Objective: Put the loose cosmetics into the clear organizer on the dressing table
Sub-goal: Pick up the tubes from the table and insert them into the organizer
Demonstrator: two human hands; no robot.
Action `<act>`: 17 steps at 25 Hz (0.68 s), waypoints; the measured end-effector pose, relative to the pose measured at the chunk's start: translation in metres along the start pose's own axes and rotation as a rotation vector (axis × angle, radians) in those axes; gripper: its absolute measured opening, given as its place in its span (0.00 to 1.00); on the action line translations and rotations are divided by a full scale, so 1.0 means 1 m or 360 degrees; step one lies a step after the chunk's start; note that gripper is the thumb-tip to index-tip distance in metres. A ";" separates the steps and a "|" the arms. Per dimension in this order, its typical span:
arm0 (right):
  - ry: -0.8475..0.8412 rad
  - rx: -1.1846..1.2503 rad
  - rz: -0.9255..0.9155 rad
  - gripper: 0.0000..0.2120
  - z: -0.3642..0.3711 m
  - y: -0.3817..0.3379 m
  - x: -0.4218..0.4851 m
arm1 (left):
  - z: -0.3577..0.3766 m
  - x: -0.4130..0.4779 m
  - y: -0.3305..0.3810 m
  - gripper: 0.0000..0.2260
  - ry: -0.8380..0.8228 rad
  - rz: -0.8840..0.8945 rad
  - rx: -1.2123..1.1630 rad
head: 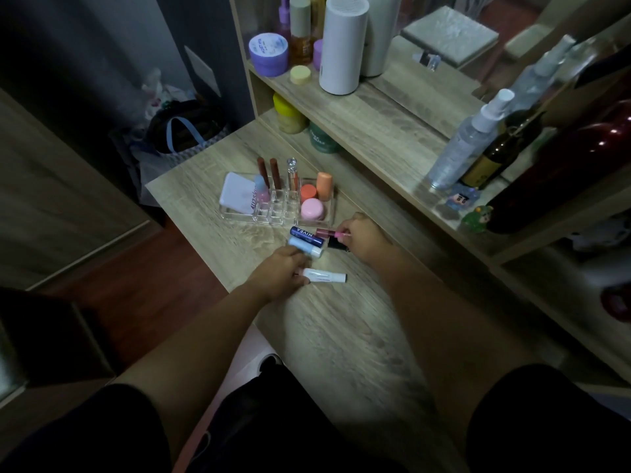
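The clear organizer point(239, 213) stands on the dressing table point(341, 329), holding a white compact, slim lip tubes, a pink jar and orange pots. In front of it lie a dark blue Nivea stick point(306, 235), a light blue and white stick point(305, 247), a black tube point(336, 244) and a white tube point(324, 276). My left hand point(278, 273) rests on the table with its fingertips closed on the left end of the white tube. My right hand point(363, 238) pinches a slim pink tube point(329, 233) beside the black one.
A raised shelf point(375, 131) runs behind the organizer with a white cylinder point(343, 46), purple jar point(268, 54), spray bottle point(464, 141) and dark bottles. Yellow and green jars sit under it. A bag point(184, 131) lies on the floor at left.
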State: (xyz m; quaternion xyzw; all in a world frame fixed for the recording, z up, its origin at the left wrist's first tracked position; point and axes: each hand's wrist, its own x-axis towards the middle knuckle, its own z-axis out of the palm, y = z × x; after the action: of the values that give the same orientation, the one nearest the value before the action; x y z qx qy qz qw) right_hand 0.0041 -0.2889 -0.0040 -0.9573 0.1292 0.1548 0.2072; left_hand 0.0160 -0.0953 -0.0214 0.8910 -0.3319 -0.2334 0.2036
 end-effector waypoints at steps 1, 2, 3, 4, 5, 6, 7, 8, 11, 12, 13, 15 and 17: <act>0.0005 0.0027 0.0013 0.11 0.000 -0.001 0.000 | 0.000 -0.001 0.000 0.15 -0.0004 -0.0002 0.0003; 0.0005 0.0050 0.0021 0.11 0.001 -0.001 -0.001 | 0.001 -0.001 0.000 0.15 -0.0003 -0.0011 0.0004; -0.0002 0.0063 0.0022 0.10 0.001 -0.002 -0.001 | 0.001 -0.002 0.000 0.14 0.0000 -0.0031 -0.0002; -0.0015 0.0071 0.0020 0.10 0.001 -0.003 -0.002 | 0.001 -0.002 0.000 0.14 0.0002 -0.0054 -0.0011; -0.0027 0.0082 0.0024 0.10 0.000 -0.003 -0.001 | 0.001 -0.002 -0.001 0.13 0.0001 -0.0072 -0.0021; -0.0034 0.0098 0.0031 0.11 0.000 -0.003 -0.002 | 0.002 -0.002 -0.001 0.13 0.0001 -0.0080 -0.0030; -0.0035 0.0098 0.0036 0.11 0.001 -0.004 -0.002 | 0.002 -0.002 -0.002 0.12 0.0001 -0.0084 -0.0041; -0.0036 0.0077 0.0037 0.12 0.001 -0.004 -0.002 | 0.003 -0.002 -0.002 0.10 0.0005 -0.0091 -0.0052; -0.0073 0.0033 0.0039 0.13 0.003 -0.004 -0.001 | 0.005 0.001 -0.004 0.08 0.0045 -0.0129 -0.0077; -0.0083 0.0055 0.0040 0.12 0.004 -0.004 -0.001 | 0.005 0.002 -0.004 0.08 0.0055 -0.0135 -0.0083; -0.0086 0.0086 0.0044 0.12 0.004 -0.004 -0.001 | 0.006 0.003 -0.004 0.08 0.0059 -0.0135 -0.0088; -0.0096 0.0135 0.0043 0.11 0.003 -0.002 0.001 | 0.006 0.004 -0.005 0.08 0.0071 -0.0135 -0.0100; -0.0124 0.0161 0.0029 0.11 0.003 -0.002 0.001 | 0.006 0.006 -0.005 0.08 0.0087 -0.0131 -0.0106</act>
State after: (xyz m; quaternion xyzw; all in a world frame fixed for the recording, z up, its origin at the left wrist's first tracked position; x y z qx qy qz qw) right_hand 0.0052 -0.2860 -0.0060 -0.9376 0.1374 0.1872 0.2589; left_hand 0.0194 -0.0973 -0.0304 0.9027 -0.2812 -0.2283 0.2324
